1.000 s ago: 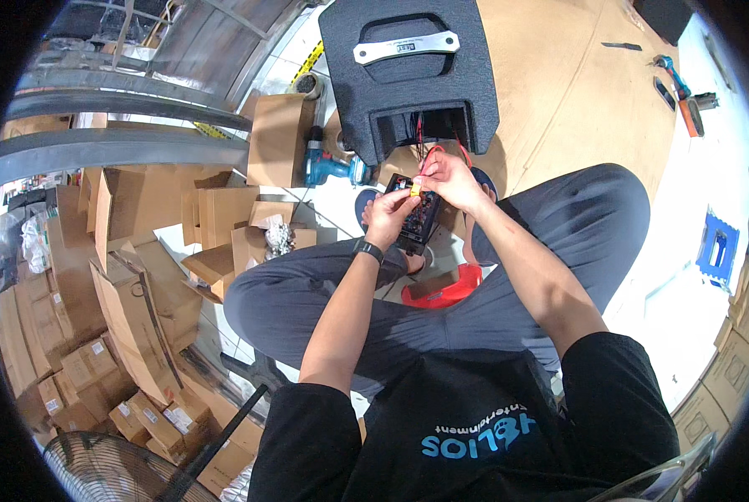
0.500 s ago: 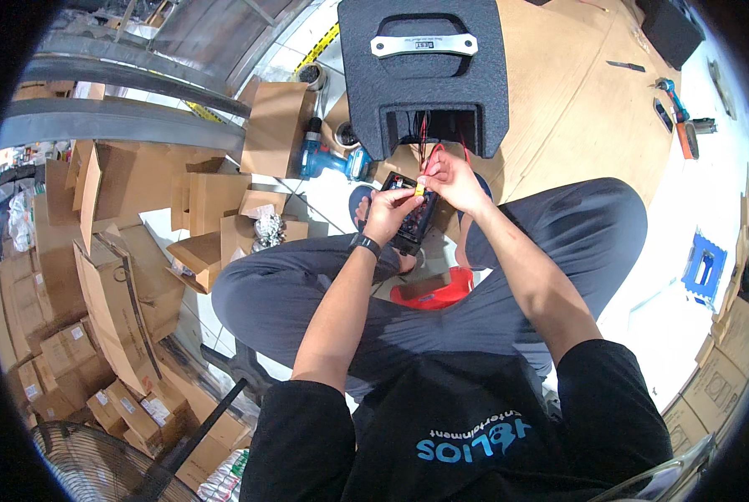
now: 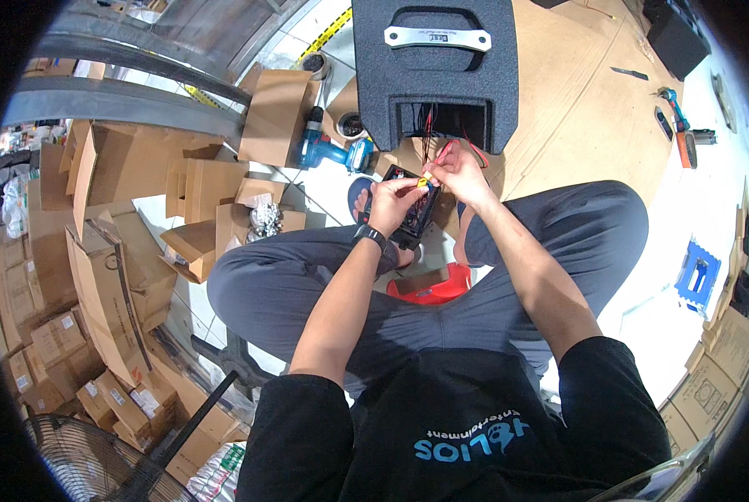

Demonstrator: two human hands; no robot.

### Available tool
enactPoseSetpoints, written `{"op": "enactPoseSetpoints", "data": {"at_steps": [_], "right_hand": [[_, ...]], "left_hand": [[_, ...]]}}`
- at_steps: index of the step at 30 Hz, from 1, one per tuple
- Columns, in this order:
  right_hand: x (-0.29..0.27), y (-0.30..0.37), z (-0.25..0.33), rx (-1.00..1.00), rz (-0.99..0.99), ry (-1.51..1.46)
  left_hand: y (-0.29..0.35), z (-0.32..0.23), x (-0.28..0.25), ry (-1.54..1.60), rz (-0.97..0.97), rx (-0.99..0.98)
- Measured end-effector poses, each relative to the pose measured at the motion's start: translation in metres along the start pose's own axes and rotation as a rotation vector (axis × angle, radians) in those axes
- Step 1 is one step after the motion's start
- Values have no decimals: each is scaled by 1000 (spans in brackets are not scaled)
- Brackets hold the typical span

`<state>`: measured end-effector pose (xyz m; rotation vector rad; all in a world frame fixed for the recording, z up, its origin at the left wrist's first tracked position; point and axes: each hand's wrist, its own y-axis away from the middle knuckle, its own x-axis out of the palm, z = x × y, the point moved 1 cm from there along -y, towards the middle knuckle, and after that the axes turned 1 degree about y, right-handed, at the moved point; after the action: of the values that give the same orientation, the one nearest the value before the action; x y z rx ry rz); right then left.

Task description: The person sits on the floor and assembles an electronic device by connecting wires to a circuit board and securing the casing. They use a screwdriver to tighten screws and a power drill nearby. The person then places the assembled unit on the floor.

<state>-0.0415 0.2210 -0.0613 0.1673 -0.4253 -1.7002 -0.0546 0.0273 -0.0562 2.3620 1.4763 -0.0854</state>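
Observation:
In front of me is a black speaker cabinet [image 3: 433,71] with a white handle; thin red and black wires [image 3: 428,125] come out of its rectangular opening. Just below, my left hand [image 3: 391,203] is closed in a pinch on a small yellow piece, perhaps a connector [image 3: 423,181]. Fingertips of my right hand [image 3: 460,176] meet it from the other side, pinched at the same piece, with a red wire [image 3: 447,151] beside them. Under both hands lies a black panel with electronic parts [image 3: 414,219], partly covered by the fingers.
A red tray [image 3: 429,286] lies between my legs. To the left are a blue cordless drill [image 3: 332,152], tape rolls [image 3: 351,125] and open cardboard boxes [image 3: 203,188]. A knife [image 3: 629,73] and a blue-handled tool [image 3: 674,105] lie at right. A fan [image 3: 81,460] stands lower left.
The view has shifted slightly, so the cabinet appears further right. Both hands stay together at the yellow piece, which has turned a little. The right fingers have shifted slightly.

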Motion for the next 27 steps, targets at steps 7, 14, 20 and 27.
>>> {"op": "enactPoseSetpoints", "data": {"at_steps": [7, 14, 20, 27], "right_hand": [[5, 1, 2, -4, -68, 166], [6, -1, -6, -56, -161, 519], [16, 7, -4, -75, -276, 563], [17, 10, -19, -21, -266, 290]], "left_hand": [[0, 6, 7, -42, -94, 48], [-1, 10, 14, -202, -138, 217], [7, -2, 20, -446, -226, 374], [7, -3, 21, -376, -259, 378]]}}
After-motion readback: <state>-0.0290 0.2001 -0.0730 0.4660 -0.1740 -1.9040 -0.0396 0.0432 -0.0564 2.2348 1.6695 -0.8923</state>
